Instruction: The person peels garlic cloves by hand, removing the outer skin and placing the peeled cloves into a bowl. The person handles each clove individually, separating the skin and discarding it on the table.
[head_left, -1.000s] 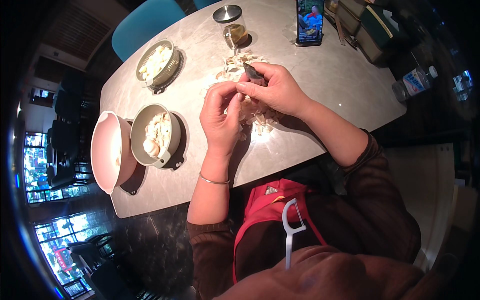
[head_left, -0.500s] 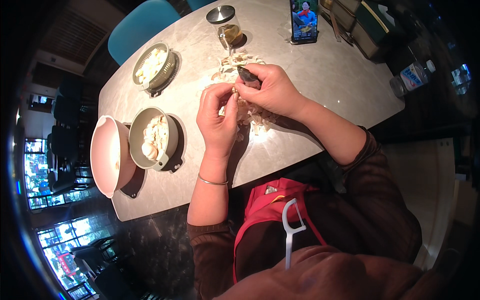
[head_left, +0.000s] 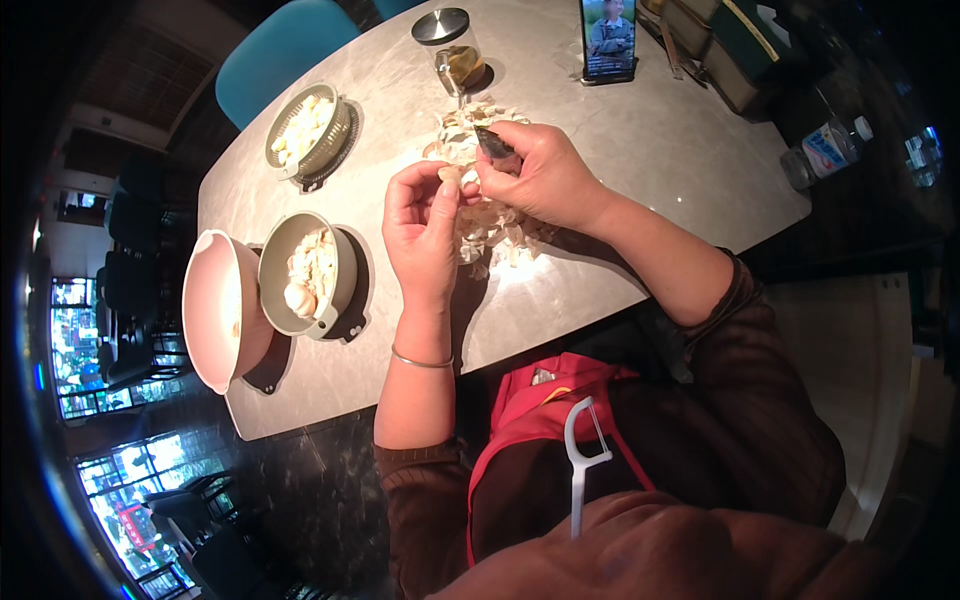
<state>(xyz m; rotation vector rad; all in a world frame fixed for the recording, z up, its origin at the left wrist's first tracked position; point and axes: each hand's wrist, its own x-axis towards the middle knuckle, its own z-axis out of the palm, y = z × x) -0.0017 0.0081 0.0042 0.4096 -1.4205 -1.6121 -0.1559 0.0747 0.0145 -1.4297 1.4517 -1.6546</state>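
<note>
Pinched between the thumb and fingers of my left hand (head_left: 415,230) is a pale garlic clove (head_left: 451,175). My right hand (head_left: 555,185) grips a small dark-bladed knife (head_left: 492,143), its thumb and fingers close to the clove. Both hands are above a heap of papery garlic skins (head_left: 490,228) on the table. To the left, a green-grey bowl (head_left: 345,285) holds garlic cloves and what looks like a whole bulb. Farther off, a green-grey colander (head_left: 328,160) contains pale peeled cloves.
A pink bowl (head_left: 210,310) stands tilted-looking by the table's left edge. At the far side are a lidded glass jar (head_left: 460,65) and a phone on a stand (head_left: 608,45). A plastic bottle (head_left: 826,155) lies at the right, beside dark boxes (head_left: 745,50).
My left hand has shifted slightly left, away from the right hand, and the garlic clove now shows between its fingers. My right hand has barely moved.
</note>
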